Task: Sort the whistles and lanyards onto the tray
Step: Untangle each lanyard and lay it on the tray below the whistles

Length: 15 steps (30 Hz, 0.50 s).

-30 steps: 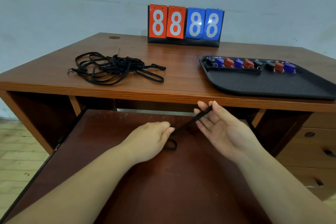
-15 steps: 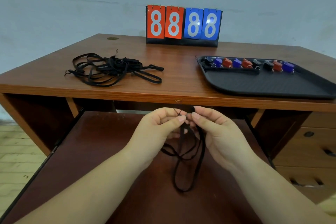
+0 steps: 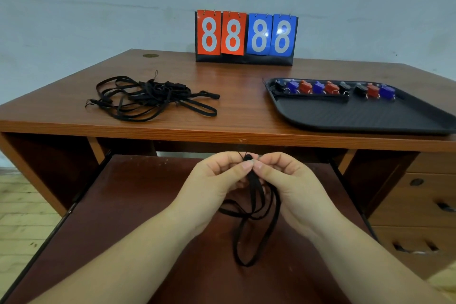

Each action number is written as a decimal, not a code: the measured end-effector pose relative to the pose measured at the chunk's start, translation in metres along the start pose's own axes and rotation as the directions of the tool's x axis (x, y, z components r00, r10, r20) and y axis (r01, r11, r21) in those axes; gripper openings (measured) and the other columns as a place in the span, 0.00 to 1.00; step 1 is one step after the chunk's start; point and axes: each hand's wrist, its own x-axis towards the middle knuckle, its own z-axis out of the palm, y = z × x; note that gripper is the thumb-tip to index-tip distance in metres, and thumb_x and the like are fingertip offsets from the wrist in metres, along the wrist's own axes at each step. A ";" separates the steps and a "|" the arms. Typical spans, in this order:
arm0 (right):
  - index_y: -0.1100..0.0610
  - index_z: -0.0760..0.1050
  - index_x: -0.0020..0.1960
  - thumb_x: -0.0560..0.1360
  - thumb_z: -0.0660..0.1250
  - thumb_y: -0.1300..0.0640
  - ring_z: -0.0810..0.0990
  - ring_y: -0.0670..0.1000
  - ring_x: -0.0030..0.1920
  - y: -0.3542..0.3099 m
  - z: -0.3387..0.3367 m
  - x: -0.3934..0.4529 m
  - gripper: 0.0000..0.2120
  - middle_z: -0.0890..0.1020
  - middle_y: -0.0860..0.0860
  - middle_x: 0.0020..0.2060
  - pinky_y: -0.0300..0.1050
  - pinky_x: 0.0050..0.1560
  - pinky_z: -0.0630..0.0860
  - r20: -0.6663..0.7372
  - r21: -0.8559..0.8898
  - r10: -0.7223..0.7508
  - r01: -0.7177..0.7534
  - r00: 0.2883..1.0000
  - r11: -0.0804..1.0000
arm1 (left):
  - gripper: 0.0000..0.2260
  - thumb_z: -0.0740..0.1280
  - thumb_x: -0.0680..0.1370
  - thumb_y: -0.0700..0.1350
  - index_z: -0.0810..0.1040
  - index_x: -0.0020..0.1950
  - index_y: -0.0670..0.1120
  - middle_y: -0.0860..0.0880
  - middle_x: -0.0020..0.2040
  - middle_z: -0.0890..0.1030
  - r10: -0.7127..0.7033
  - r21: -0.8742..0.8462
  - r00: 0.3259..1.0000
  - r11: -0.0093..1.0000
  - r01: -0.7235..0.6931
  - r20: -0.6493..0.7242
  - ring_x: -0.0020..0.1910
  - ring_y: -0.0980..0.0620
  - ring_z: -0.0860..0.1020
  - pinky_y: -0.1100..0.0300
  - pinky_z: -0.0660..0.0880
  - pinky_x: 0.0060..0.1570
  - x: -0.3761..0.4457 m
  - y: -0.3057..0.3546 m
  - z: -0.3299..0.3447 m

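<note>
Head view, lower centre: left hand (image 3: 217, 177) and right hand (image 3: 291, 180) both pinch a folded black lanyard (image 3: 254, 207), whose dangling loops could slip loose and unravel.

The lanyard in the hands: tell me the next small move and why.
Probably carry the gathered lanyard up and right to the tray and lay it below the folded lanyard already there. Both the left hand and right hand pinch its top end with loops hanging, the whistles sit in a row, and a tangle waits on the desk.

glossy wood desk (image 3: 237, 116), matt black tray (image 3: 357, 116)
</note>
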 end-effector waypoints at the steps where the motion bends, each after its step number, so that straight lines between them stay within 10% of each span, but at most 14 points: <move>1: 0.58 0.79 0.40 0.62 0.72 0.57 0.82 0.49 0.37 0.001 0.000 0.001 0.08 0.83 0.55 0.38 0.40 0.40 0.79 0.015 0.009 0.008 -0.008 1.000 1.000 | 0.12 0.68 0.71 0.46 0.82 0.51 0.43 0.43 0.48 0.84 0.008 0.012 1.000 1.000 -0.008 -0.004 0.48 0.47 0.81 0.50 0.76 0.56 0.000 0.000 0.000; 15: 0.57 0.82 0.40 0.68 0.71 0.67 0.81 0.43 0.32 0.001 -0.003 0.005 0.06 0.82 0.49 0.30 0.35 0.31 0.77 0.006 -0.137 0.025 -0.024 1.000 0.990 | 0.03 0.68 0.75 0.40 0.80 0.41 0.45 0.53 0.29 0.78 -0.016 0.043 0.955 0.999 0.030 -0.297 0.30 0.59 0.76 0.67 0.75 0.32 0.014 0.000 -0.015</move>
